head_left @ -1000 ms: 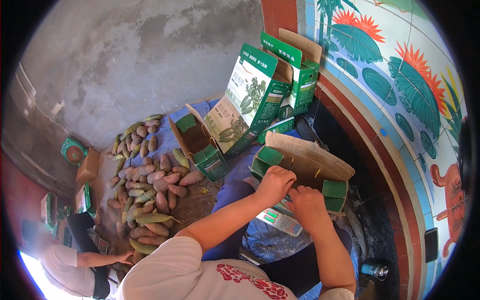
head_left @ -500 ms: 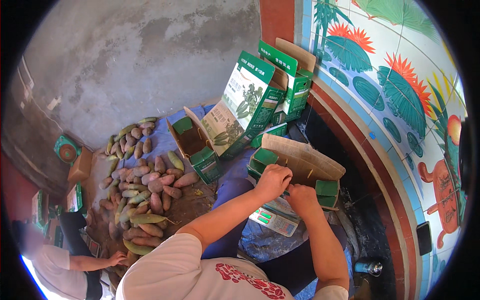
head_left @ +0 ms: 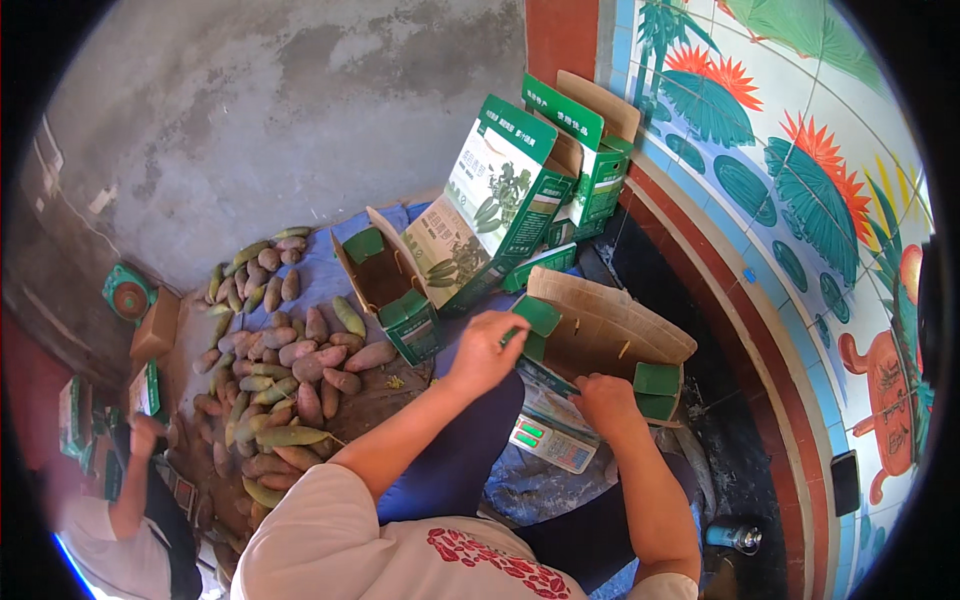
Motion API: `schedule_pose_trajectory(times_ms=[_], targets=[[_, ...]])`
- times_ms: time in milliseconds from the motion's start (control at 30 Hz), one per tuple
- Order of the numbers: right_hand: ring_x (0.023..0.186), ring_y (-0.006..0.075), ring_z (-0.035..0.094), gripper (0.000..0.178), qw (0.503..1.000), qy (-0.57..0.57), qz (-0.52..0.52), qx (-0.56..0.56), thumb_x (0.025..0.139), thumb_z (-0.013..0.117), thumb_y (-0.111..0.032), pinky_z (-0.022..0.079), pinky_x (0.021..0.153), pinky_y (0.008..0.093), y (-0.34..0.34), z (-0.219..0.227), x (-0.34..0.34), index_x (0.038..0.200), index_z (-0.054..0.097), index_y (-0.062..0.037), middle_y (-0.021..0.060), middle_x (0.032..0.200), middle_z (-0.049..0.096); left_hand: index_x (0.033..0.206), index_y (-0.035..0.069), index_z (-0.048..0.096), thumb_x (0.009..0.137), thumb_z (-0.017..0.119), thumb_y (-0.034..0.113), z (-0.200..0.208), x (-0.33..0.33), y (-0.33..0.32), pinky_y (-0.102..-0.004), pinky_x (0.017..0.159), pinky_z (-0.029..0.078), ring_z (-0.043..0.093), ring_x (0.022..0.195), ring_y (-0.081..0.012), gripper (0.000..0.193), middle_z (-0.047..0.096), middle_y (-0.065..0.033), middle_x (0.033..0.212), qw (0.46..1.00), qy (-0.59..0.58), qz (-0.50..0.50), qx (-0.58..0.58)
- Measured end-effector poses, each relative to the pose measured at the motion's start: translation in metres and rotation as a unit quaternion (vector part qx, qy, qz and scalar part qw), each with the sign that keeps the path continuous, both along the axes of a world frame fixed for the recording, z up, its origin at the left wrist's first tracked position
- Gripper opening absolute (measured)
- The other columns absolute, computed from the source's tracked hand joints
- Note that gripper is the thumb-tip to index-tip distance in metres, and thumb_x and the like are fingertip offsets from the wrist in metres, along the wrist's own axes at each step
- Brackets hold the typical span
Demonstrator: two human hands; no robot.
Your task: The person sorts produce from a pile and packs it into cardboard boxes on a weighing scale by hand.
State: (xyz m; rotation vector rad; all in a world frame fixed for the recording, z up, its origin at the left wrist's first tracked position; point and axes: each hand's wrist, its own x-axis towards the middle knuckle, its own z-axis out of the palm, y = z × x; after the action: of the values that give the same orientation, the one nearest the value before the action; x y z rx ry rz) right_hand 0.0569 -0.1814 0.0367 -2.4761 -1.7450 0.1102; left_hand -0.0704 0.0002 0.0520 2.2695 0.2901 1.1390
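An open green-and-brown cardboard box (head_left: 610, 335) stands tilted before me, its tall brown flap raised at the back and green flaps folded at both ends. At its left front corner, my left hand (head_left: 488, 352) is closed, fingertips pinching the green edge. My right hand (head_left: 606, 402) grips the box's near edge with bent fingers. Just below that edge is a digital scale (head_left: 555, 447) with lit green displays; the box hides part of it. No vegetable shows in the part of the box I can see.
Long green and reddish root vegetables (head_left: 290, 375) lie piled on a blue sheet to the left. Other open boxes (head_left: 490, 195) stand beyond. A co-worker (head_left: 120, 520) sits at lower left. A green round-dialled scale (head_left: 130, 300), a phone (head_left: 845, 483) and a flask (head_left: 733, 537) are around.
My left hand has moved left, away from my right hand, to the box's left corner. My right hand stays at the near edge. The co-worker's hand has lifted away from the vegetables.
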Motion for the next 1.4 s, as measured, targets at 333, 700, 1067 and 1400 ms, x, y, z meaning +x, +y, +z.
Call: schedule_pose_trajectory(times_ms=[333, 700, 1067, 1400], targets=[[0.077, 0.0295, 0.063, 0.023, 1.0, 0.009, -0.004, -0.026, 0.076, 0.065, -0.027, 0.05, 0.067, 0.0399, -0.001, 0.003, -0.006, 0.087, 0.064, -0.0066, 0.0117, 0.079, 0.062, 0.082, 0.007, 0.06, 0.071, 0.062, 0.007, -0.151, -0.14, 0.059, -0.0427, 0.074, 0.046, 0.06, 0.082, -0.0321, 0.011, 0.063, -0.012, 0.082, 0.954, 0.249, 0.165, -0.003], [0.078, 0.0304, 0.062, 0.018, 0.999, 0.036, 0.014, 0.004, 0.075, 0.066, -0.021, 0.05, 0.067, 0.0399, 0.002, 0.009, -0.005, 0.079, 0.059, -0.0045, 0.0136, 0.08, 0.061, 0.103, 0.01, 0.065, 0.084, 0.049, 0.034, -0.283, -0.277, 0.04, -0.0422, 0.086, 0.047, 0.059, 0.102, -0.0311, 0.035, 0.062, -0.0167, 0.108, 0.67, 0.679, 0.202, -0.224], [0.082, 0.0328, 0.06, 0.024, 0.997, 0.08, -0.003, -0.005, 0.075, 0.065, -0.013, 0.047, 0.071, 0.0409, 0.008, 0.017, -0.009, 0.096, 0.06, -0.0026, 0.0154, 0.086, 0.062, 0.112, 0.012, 0.059, 0.086, 0.049, 0.033, -0.269, -0.303, 0.022, -0.0426, 0.091, 0.045, 0.052, 0.113, -0.0309, 0.036, 0.057, -0.0128, 0.119, 0.587, 0.712, 0.257, -0.286], [0.085, 0.0352, 0.06, 0.025, 0.992, 0.121, -0.027, 0.002, 0.076, 0.065, -0.009, 0.046, 0.072, 0.0409, 0.016, 0.018, -0.004, 0.099, 0.06, -0.0023, 0.0173, 0.092, 0.062, 0.111, 0.016, 0.057, 0.077, 0.061, 0.033, -0.265, -0.347, 0.105, -0.0449, 0.095, 0.037, 0.043, 0.117, -0.0223, 0.038, 0.048, -0.0043, 0.118, 0.608, 0.688, 0.376, -0.129]])
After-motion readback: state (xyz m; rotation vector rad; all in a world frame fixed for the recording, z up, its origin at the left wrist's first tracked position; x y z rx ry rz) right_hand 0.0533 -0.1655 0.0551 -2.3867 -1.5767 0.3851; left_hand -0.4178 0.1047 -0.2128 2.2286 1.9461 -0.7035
